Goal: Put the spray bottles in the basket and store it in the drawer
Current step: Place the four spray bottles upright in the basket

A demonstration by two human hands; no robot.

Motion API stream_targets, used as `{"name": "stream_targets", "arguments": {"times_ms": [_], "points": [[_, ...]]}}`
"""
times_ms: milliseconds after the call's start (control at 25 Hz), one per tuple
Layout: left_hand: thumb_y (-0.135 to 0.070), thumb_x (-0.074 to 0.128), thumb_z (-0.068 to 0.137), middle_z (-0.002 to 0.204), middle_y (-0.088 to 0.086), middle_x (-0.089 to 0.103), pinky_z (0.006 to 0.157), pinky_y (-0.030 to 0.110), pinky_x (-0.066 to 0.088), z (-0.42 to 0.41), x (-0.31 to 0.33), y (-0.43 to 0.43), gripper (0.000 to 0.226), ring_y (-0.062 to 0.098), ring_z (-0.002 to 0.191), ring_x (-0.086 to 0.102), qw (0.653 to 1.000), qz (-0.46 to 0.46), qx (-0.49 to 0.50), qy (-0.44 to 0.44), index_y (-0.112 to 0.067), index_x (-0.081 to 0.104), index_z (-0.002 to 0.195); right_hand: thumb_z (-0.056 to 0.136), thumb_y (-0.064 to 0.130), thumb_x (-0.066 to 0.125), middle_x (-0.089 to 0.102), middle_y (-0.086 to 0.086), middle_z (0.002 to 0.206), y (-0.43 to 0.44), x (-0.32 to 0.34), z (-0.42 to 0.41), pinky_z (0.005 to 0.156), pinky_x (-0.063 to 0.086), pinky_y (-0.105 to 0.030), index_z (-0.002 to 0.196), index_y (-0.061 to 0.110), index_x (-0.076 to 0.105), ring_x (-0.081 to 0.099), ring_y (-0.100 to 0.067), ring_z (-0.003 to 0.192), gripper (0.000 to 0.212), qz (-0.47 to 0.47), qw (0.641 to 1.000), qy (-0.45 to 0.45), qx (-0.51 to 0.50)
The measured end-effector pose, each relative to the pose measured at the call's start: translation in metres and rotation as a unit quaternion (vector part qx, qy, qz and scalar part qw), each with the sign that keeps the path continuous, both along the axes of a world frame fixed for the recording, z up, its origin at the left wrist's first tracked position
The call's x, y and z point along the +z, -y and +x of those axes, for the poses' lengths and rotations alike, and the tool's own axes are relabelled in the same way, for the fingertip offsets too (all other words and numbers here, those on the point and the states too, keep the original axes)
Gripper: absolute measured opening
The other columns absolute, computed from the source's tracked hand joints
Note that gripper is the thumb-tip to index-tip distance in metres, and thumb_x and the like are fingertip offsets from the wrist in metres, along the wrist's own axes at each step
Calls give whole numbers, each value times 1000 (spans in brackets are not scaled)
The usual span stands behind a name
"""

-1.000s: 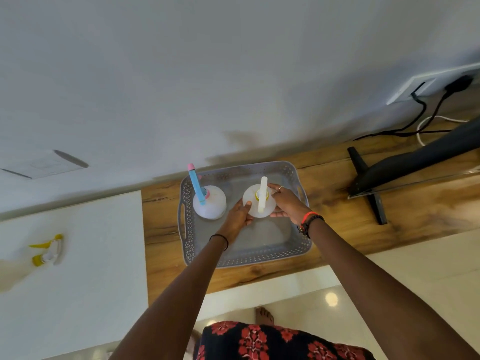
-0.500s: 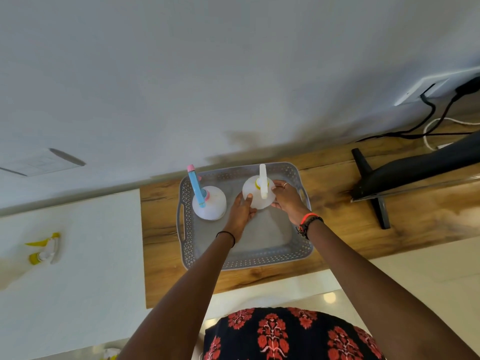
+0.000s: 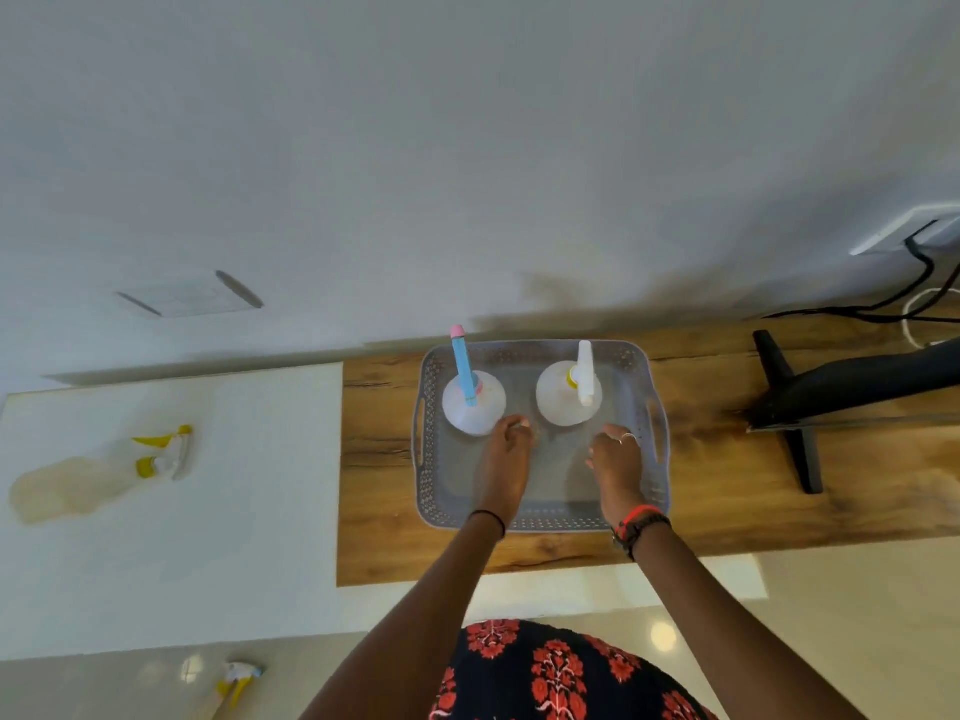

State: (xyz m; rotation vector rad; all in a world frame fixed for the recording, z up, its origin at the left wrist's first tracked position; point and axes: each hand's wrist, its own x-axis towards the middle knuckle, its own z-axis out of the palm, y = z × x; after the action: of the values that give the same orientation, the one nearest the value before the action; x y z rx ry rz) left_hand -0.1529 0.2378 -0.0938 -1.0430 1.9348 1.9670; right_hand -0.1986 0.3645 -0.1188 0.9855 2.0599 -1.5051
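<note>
A grey perforated basket sits on the wooden shelf. Two white spray bottles stand upright in its far half: one with a blue and pink nozzle at the left, one with a white nozzle and yellow collar at the right. My left hand and my right hand hover over the basket's near half, just short of the bottles, fingers loosely curled and holding nothing. A third bottle with a yellow trigger lies on the white counter at the left.
A black monitor on a stand occupies the shelf's right side, with cables running to a wall socket. Another spray bottle lies on the floor at the lower left. The white wall rises directly behind the basket.
Both hands have let go of the white-nozzle bottle and drawn back toward me. That bottle now stands on its own in the basket's far right part.
</note>
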Motion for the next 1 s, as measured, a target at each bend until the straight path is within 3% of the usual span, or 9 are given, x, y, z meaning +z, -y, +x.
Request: {"name": "stream_targets", "arguments": {"times_ms": [160,240,440,640,760,840,1000], "points": [[-20,46,98,91,3,67,83,33,54,51,13,17,13,7,79,65,996,-15,68,-46,-21,59,100,92,1,40,58,-12,92,31,15,50,71,47,-30,122,1,53,55,-24,83,32,-72,993,-23,-91],[-18,43,99,91,2,67,78,26,53,81,17,34,17,9,80,64,994,-25,96,-51,-18,60,103,93,0,41,57,-7,80,51,24,72,65,44,-25,119,2,53,53,-18,71,29,-94,990,-39,-95],[-22,41,99,90,4,67,72,24,52,150,18,101,18,17,79,63,980,-76,181,-34,-20,59,101,93,-3,40,55,-4,72,119,37,103,63,45,-23,113,0,54,52,-15,65,25,-97,993,-50,-49],[-21,43,98,91,1,68,64,17,51,204,10,199,16,10,79,68,964,-148,222,-1,-24,58,102,92,0,41,56,-3,72,213,43,121,69,46,-30,111,4,56,54,-17,67,25,-94,994,-28,40],[-19,45,97,94,4,67,68,19,51,224,10,277,14,14,82,68,957,-201,207,14,-19,57,104,91,4,45,57,-6,80,279,42,138,69,46,-32,109,6,56,53,-20,73,22,-111,988,8,103],[-18,47,97,99,6,65,75,30,53,234,12,330,16,22,86,67,948,-258,185,19,-14,58,107,91,7,48,56,-6,81,322,43,149,66,46,-28,103,7,55,54,-17,71,14,-138,983,38,118],[-16,49,96,114,10,58,83,37,52,245,21,432,19,24,93,63,917,-386,100,23,-9,56,112,93,9,51,53,-4,75,407,42,167,65,47,-24,94,7,52,51,-14,66,2,-194,965,87,154]]}}
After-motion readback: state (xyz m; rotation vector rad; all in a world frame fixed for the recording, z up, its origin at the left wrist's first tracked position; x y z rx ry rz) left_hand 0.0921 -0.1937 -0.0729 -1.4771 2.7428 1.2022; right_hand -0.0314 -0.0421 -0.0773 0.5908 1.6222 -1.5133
